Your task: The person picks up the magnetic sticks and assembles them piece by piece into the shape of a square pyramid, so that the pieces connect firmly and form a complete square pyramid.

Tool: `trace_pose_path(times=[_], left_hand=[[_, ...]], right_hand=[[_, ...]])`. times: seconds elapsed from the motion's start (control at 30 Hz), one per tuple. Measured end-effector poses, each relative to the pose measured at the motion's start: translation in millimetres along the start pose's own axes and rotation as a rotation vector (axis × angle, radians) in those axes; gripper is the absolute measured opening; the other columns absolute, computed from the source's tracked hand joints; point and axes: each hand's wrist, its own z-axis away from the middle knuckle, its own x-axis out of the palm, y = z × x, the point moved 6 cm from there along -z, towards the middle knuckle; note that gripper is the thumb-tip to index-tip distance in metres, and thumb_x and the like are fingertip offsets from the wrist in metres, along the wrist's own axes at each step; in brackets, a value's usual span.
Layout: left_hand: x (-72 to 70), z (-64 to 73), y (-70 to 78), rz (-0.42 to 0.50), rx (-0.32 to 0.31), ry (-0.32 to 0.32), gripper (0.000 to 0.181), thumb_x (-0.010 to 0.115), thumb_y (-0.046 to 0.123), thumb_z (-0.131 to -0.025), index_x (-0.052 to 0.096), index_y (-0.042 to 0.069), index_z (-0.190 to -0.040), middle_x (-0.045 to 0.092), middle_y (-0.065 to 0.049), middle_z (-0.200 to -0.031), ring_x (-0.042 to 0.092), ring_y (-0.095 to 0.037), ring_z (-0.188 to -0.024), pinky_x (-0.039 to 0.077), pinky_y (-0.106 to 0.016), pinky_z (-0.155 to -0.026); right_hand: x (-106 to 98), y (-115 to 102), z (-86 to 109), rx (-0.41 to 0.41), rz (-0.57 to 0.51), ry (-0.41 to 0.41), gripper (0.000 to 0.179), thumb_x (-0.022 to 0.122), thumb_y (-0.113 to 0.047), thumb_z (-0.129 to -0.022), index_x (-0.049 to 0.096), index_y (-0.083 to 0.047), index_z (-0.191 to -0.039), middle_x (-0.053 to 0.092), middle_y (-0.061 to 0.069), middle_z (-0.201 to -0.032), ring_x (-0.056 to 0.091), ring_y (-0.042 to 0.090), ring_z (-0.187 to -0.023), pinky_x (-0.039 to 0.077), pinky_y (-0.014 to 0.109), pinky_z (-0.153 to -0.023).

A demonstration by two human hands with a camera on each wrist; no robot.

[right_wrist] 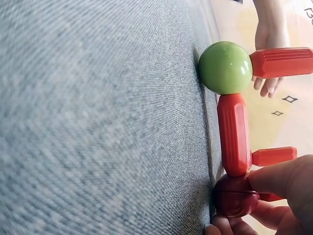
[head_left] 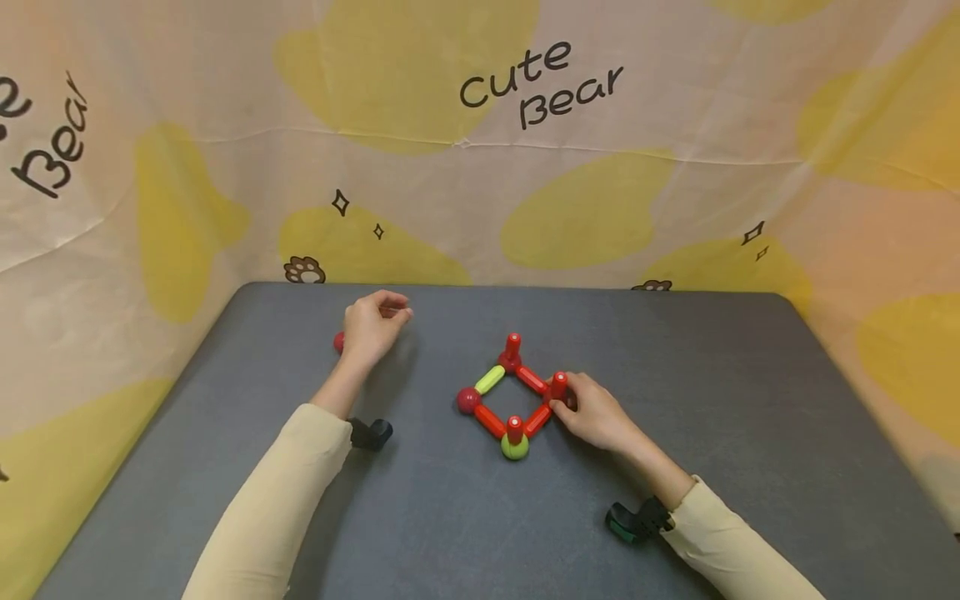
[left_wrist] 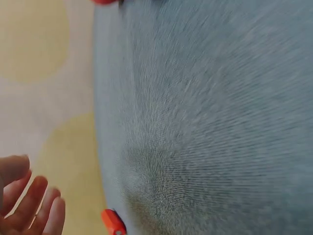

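Note:
A square of magnetic rods and balls lies on the dark table. Its corners are a green ball in front, a red ball at left, and two more red balls. One yellow-green rod and several red rods join them. Upright red rods stand on the back, right and front corners. My right hand pinches the right corner's dark red ball between thumb and fingers. Further left, my left hand hovers with loosely bent fingers, nothing seen in them.
Another red ball shows partly behind my left hand. In the left wrist view a red piece lies near the table edge. A printed cloth rises behind the table.

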Motion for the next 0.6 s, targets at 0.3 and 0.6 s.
trace_pose_path(times=[0.3,0.6], left_hand=[[4.3,-26.4,-21.6,-0.060,-0.121,0.119,0.032,0.065,0.022,-0.085,0.064,0.007,-0.114,0.065,-0.013,-0.110,0.057,-0.031,-0.103,0.042,-0.045,-0.087],[15.3,-41.3,-37.5,-0.145,-0.230,0.104,0.048,0.066,0.023,-0.084,0.054,0.006,-0.127,0.055,-0.017,-0.124,0.050,-0.037,-0.114,0.039,-0.048,-0.094]], right_hand=[[0.7,2.6,-0.2,0.034,-0.008,-0.023,0.010,0.064,-0.011,-0.082,0.061,-0.009,-0.092,0.053,0.006,-0.081,0.046,0.017,-0.070,0.038,0.028,-0.060],[1.1,4.5,0.6,0.031,-0.020,-0.026,0.012,0.064,-0.010,-0.082,0.061,-0.008,-0.094,0.050,0.005,-0.077,0.044,0.015,-0.068,0.037,0.027,-0.059]])
